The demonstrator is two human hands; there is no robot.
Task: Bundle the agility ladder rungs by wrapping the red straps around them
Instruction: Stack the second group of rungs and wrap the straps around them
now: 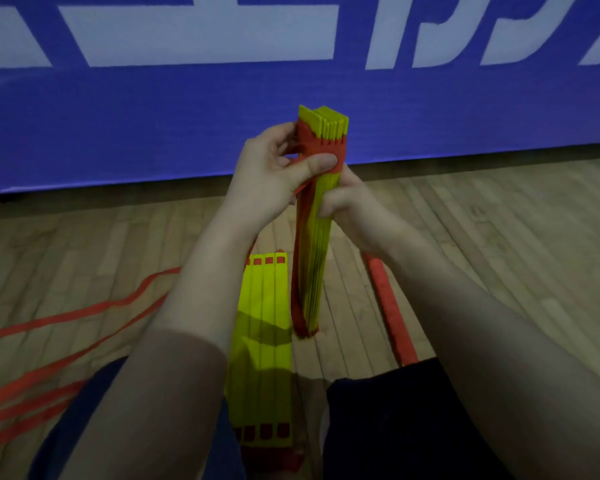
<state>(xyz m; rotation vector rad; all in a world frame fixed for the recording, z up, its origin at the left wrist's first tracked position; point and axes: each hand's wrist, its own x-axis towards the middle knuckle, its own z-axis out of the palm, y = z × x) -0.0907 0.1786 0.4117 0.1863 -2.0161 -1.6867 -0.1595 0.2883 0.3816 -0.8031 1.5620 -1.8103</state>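
A stack of yellow ladder rungs [317,258] stands upright on the wooden floor in front of me. Red strap [321,148] is wound around its top end, and more strap runs down its left side to the base. My left hand [274,174] grips the stack near the top, with its thumb pressing across the red wrap. Just below, my right hand [347,206] holds the stack from the right side, fingers curled round it. A second group of yellow rungs [262,341] lies flat on the floor between my legs.
Loose red straps [66,317] trail across the floor to the left. A thick red bunch of strap [392,313] lies on the right beside my dark-clothed leg [395,427]. A blue banner with white lettering [187,109] rises close behind the stack.
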